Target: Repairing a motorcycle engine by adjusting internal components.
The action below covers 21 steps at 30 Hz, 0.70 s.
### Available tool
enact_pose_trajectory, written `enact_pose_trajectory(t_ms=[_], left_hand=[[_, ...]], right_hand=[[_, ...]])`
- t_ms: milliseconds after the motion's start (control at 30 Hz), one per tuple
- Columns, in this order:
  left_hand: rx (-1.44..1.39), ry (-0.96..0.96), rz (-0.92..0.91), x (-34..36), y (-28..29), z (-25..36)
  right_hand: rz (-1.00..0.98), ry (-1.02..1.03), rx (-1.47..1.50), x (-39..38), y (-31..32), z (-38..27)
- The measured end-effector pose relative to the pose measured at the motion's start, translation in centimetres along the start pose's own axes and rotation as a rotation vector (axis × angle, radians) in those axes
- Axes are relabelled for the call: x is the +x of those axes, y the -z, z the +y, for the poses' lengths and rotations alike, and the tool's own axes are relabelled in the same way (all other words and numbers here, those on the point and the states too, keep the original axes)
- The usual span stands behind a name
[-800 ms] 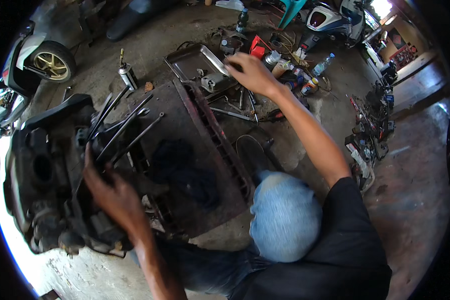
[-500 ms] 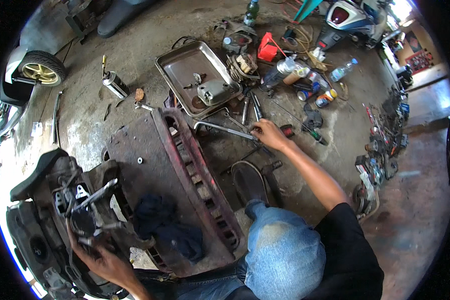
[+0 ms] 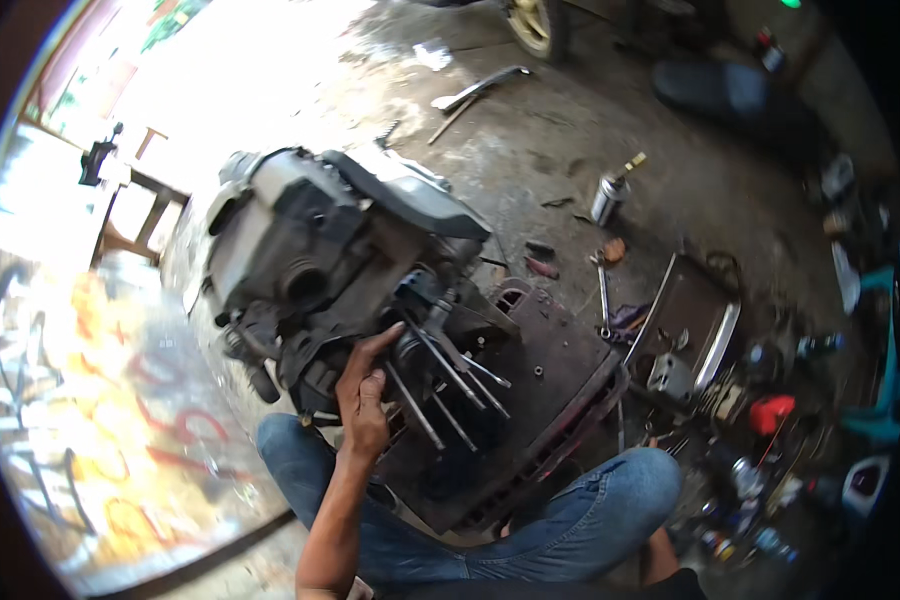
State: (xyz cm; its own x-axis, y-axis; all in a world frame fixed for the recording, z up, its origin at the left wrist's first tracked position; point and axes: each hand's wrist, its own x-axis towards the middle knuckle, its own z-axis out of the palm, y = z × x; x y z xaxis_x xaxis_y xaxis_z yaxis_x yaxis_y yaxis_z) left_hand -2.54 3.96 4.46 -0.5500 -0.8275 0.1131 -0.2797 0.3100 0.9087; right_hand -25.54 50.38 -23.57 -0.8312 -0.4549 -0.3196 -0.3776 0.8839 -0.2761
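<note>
My left hand (image 3: 363, 400) rests against a grimy scooter engine (image 3: 315, 215). Its index finger stretches to a dark round part at the base of several long metal studs (image 3: 445, 365); the thumb points up, and the other fingers are partly hidden. I see nothing held in it. The studs jut out over a dark metal plate (image 3: 570, 345), which bears a small nut (image 3: 538, 371) and, in shadow, a dark cloth (image 3: 450, 470). Of my right arm only a forearm (image 3: 660, 555) shows beside my knee; the knee hides most of the hand, so its grip is unclear.
A wrench (image 3: 603, 290) lies on the floor beyond the plate, near a spray can (image 3: 607, 203). To the right stands a metal tray (image 3: 717, 350) with a grey engine cover (image 3: 667, 375). Bottles and a red object (image 3: 770, 413) clutter the floor there. A painted wall (image 3: 160, 430) borders the left.
The view has swung left toward the engine. My right hand, earlier visible at a long bent-handled tool on the floor, is now mostly behind my knee. My left hand stays at the engine.
</note>
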Motion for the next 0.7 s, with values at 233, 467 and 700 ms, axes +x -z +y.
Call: enact_pose_trajectory(t_ms=[233,467,700], left_hand=[[0.021,0.251,0.117,0.9,-1.2,4.2],[0.070,0.350,0.004,2.0,-0.3,4.7],[0.138,0.313,-0.089,2.5,-0.2,3.3]], right_hand=[[0.055,0.447,0.615,8.7,24.1,-18.7],[-0.312,1.159,0.113,13.4,28.8,-41.6],[-0.275,1.162,-0.085,12.8,27.6,-45.1]])
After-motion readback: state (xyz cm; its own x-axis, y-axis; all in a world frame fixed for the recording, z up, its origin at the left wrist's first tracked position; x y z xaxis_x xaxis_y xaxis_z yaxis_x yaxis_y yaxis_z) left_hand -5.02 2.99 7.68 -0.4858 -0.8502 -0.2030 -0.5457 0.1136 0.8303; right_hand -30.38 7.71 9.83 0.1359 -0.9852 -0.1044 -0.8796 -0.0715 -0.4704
